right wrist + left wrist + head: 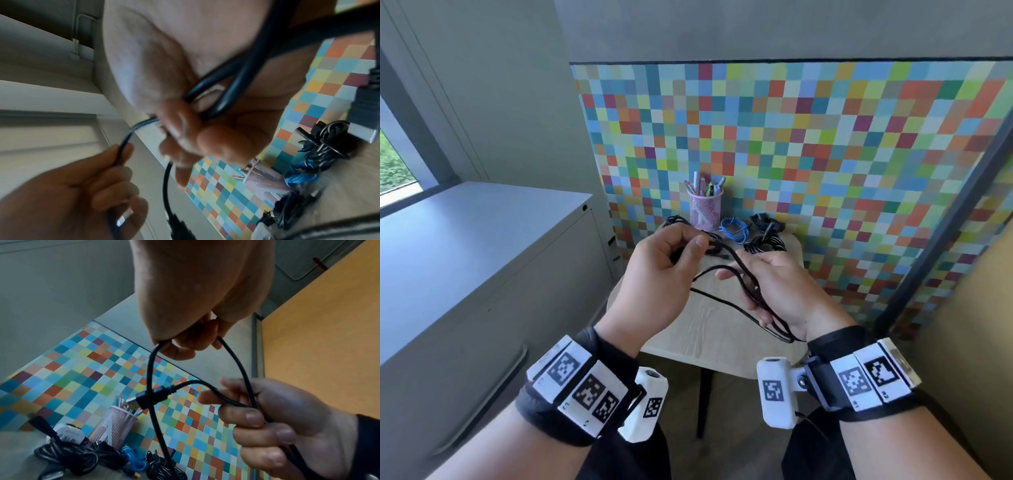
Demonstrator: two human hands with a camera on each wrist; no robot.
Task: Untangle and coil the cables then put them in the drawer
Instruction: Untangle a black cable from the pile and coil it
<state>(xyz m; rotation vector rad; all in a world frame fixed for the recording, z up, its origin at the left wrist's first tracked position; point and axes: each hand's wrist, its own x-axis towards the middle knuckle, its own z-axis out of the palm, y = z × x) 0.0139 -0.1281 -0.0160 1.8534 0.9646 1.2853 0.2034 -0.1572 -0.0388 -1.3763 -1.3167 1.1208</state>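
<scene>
A long black cable (738, 257) hangs in the air between both hands above a small light-wood table (705, 329). My left hand (698, 245) pinches one strand at its fingertips, and its pinch (195, 339) shows in the left wrist view. My right hand (751, 287) grips several gathered loops, which droop past the wrist. In the left wrist view the right hand (257, 418) holds the strands, and a USB plug (141, 400) sticks out from it. The right wrist view shows the loops (226, 91) crossing the right palm.
At the table's back stand a pink mesh pen cup (704, 209), a blue coiled cable (734, 230) and black cable bundles (765, 243). A grey drawer cabinet (482, 257) runs along the left. A chequered coloured panel (808, 154) backs the table.
</scene>
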